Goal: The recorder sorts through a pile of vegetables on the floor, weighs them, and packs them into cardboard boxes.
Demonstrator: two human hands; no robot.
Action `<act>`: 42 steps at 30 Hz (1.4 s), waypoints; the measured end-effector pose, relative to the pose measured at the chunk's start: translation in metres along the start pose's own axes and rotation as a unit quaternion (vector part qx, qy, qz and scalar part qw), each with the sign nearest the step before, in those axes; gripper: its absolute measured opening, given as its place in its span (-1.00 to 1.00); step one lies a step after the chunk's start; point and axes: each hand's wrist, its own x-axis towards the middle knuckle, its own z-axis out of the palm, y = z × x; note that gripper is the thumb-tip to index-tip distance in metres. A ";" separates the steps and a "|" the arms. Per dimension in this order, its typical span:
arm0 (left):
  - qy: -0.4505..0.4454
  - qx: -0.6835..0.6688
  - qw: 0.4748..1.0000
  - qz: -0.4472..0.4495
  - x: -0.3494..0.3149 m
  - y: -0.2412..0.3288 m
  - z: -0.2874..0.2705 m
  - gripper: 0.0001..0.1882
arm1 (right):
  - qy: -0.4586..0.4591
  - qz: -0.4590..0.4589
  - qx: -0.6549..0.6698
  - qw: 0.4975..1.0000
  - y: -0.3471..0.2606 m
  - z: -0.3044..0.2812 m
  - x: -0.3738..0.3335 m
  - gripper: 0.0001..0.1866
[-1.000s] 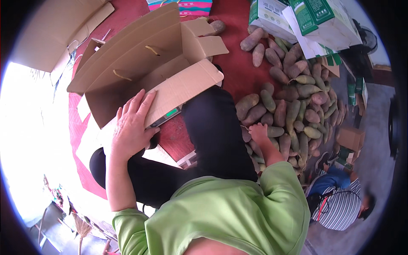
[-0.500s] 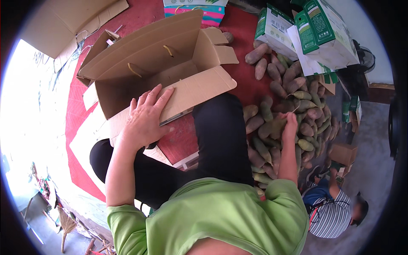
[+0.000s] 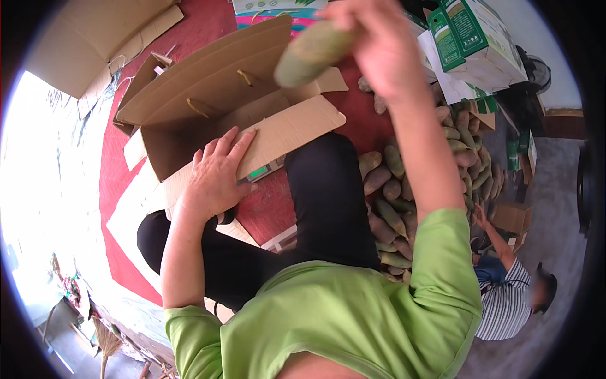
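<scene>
My right hand [image 3: 385, 54] is raised at the upper middle. It grips one end of a thick green-brown radish [image 3: 312, 55], which hangs tilted above the right end of an open cardboard box [image 3: 189, 82]. My left hand [image 3: 218, 164] lies with fingers spread on the box's near flap [image 3: 297, 126], thumb apart. Two yellow cord handles show on the box's inner far wall, and the part of its floor in sight is bare. Beneath the near flap, a small lit green display [image 3: 257, 172] shows. To the right of my knee lies a heap of similar radishes [image 3: 391, 215].
Green and white printed cartons [image 3: 480, 38] stand at the far right. A flattened cardboard sheet [image 3: 88, 44] lies at the far left. At the lower right, another person [image 3: 505, 303] in a striped shirt reaches toward the heap. A red mat [image 3: 265, 215] covers the floor.
My right hand has lifted a radish from the heap and carried it up and left to the box. My left hand stays on the flap. The other person's arm now stretches toward the heap.
</scene>
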 end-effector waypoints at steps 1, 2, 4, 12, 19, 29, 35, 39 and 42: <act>-0.001 -0.002 1.000 -0.001 0.000 0.000 -0.001 -0.04 | -0.078 0.010 -0.147 0.986 0.008 0.009 0.001 -0.78; -0.001 0.001 1.000 0.008 0.000 0.001 -0.003 -0.04 | -0.122 0.053 -0.134 0.982 0.029 0.020 0.007 -0.71; -0.022 -0.001 0.999 -0.025 -0.002 0.000 -0.003 0.01 | -0.168 0.114 -0.177 0.963 0.081 0.039 0.013 -0.80; -0.030 0.004 1.000 -0.002 0.011 0.014 -0.002 -0.03 | -0.552 0.145 -0.653 0.497 0.242 0.049 0.000 -0.73; -0.015 0.016 1.000 0.012 0.005 0.008 0.003 -0.02 | -0.427 0.257 -0.611 0.615 0.186 0.073 -0.008 -0.68; 0.014 0.009 1.000 0.020 0.006 0.008 0.006 -0.03 | 0.030 -0.032 -0.329 0.943 0.043 -0.031 -0.063 -0.83; 0.022 0.008 0.999 0.038 0.008 0.010 0.009 -0.04 | 0.305 0.179 -0.442 0.824 0.065 -0.196 -0.228 -0.86; 0.022 -0.001 0.999 0.037 0.007 0.010 0.009 -0.06 | 0.465 0.301 -0.583 0.595 0.057 -0.266 -0.364 -0.76; 0.019 0.002 0.999 0.029 0.008 0.013 0.009 -0.07 | 0.568 0.348 -0.565 0.488 0.045 -0.304 -0.446 -0.73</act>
